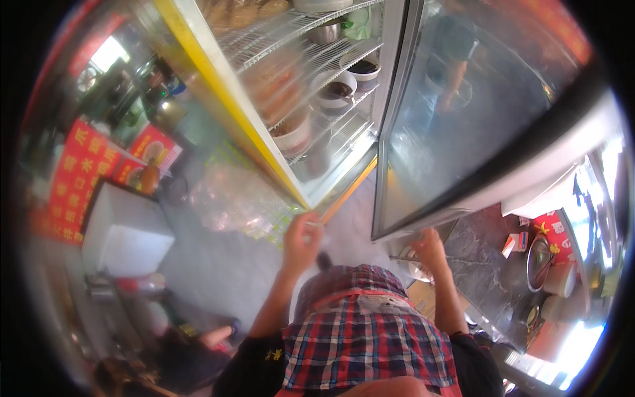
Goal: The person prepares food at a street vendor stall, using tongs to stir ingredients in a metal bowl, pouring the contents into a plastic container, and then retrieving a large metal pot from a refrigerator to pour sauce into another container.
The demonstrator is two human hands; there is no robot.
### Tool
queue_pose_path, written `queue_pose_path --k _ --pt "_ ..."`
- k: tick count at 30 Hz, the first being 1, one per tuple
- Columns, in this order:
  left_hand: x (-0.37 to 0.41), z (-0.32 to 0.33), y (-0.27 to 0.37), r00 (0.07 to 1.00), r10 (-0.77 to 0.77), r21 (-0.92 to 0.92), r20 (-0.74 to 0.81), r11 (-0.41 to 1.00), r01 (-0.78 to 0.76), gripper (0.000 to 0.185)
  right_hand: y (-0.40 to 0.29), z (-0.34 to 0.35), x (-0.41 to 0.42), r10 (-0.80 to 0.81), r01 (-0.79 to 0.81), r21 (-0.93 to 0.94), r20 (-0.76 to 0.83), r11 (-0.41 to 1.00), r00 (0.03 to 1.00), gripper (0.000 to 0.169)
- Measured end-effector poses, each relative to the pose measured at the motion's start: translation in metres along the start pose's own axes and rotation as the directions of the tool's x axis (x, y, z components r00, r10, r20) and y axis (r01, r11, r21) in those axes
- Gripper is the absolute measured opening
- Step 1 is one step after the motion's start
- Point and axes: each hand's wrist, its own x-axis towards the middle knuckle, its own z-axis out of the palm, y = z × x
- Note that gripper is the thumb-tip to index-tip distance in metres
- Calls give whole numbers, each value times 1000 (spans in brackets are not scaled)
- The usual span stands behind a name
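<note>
A glass-door refrigerator stands before me, its glass door swung out to the right. My right hand is at the door's lower edge; whether its fingers grip the frame I cannot tell. My left hand is raised just below the yellow-edged cabinet corner, fingers curled, and blur hides whether anything is in it. On the wire shelves are a white bowl with dark contents and a spoon, a white tub with dark contents, a metal bowl and a blurred tub.
Clear plastic wrapping lies left of the cabinet. A white box stands farther left, near red signs with writing. At right, a dark marbled counter bears a large metal bowl. Part of another person shows at lower left.
</note>
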Motion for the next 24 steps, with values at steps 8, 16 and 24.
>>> queue_pose_path --k 8,16,24 --pt "142 -93 74 796 463 244 -390 886 -395 53 69 -126 -13 414 -406 94 -97 909 905 59" --pt "266 -83 208 417 730 648 -541 678 -347 89 115 -17 -6 567 -644 201 333 738 754 49" --pt "258 -67 223 153 636 648 -756 697 306 89 -104 86 417 89 -251 495 327 832 941 27"
